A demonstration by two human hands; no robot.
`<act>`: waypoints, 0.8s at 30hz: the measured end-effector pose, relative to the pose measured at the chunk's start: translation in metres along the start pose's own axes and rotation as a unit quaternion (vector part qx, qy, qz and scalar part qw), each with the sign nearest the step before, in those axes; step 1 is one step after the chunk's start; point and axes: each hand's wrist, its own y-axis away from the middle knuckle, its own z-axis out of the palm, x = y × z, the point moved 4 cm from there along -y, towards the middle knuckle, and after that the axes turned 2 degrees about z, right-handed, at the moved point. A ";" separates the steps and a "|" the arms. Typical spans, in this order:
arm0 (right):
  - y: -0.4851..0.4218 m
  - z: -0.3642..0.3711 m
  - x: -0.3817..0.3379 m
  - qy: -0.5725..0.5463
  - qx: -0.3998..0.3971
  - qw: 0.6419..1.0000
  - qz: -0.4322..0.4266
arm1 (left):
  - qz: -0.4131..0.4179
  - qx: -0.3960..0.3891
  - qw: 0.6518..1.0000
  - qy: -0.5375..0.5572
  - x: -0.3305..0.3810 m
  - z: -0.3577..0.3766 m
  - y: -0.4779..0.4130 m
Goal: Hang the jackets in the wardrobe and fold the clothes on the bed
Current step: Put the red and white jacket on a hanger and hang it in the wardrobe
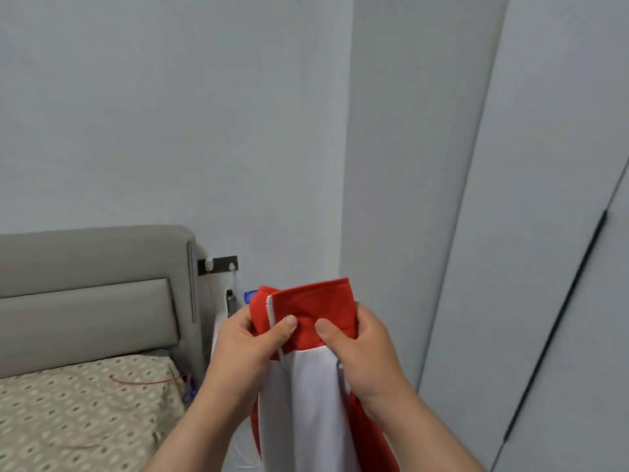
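Head view: red-and-white zip-front fabric jacket [313, 352] hangs upright before closed grey wardrobe doors [544, 267], beside the patterned bed [85, 403]. Left hand [248, 338] and right hand [360, 345] each pinch its red collar; white zipper teeth visible.

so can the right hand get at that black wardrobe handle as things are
Probably yes: the black handle lies to the right of the right hand with nothing between them. But that hand grips the red and white jacket, so it would have to let go first.
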 end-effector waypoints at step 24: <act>-0.092 -0.162 0.047 0.018 0.385 0.920 0.065 | -0.172 -0.339 0.918 0.114 -0.154 0.198 -0.169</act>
